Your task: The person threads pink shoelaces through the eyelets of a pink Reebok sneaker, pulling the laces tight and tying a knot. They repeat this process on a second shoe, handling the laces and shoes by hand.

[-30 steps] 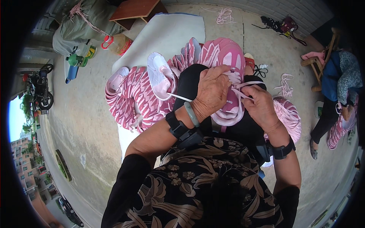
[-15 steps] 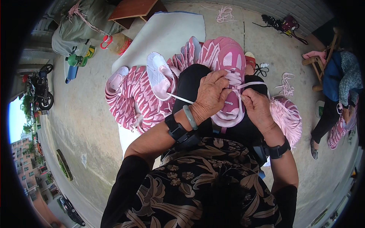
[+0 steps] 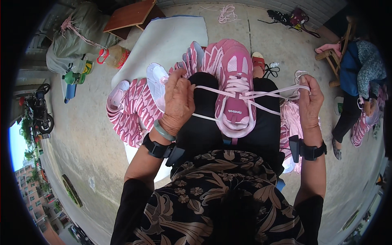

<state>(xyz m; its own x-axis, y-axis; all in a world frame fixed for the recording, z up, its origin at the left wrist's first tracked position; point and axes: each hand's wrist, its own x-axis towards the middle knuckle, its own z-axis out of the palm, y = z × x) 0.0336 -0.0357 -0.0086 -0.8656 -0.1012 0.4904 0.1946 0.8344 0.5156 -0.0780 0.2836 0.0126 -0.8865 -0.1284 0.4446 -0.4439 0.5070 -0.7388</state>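
Left hand (image 3: pixel 179 96) and right hand (image 3: pixel 312 98) each pinch a flat pale-pink lace strand (image 3: pixel 281 90), stretched to 9 and 3 o'clock from a pink mesh-toed shoe (image 3: pixel 237 67) on the lap, toe at 12. Pale lettering (image 3: pixel 234 111) on tongue. Left hand partly hides a white-lined pink shoe upper (image 3: pixel 155 77); broad white sheet (image 3: pixel 175 43) at 10.

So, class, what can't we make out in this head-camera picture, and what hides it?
Palm of the left hand: head view, hidden by the hand's back.
Underside of the laced pink shoe: head view, hidden beneath its upper.
Co-worker's head: head view, cut off by the dark rim.
Contents of the green-grey bag: head view, hidden by its wall.
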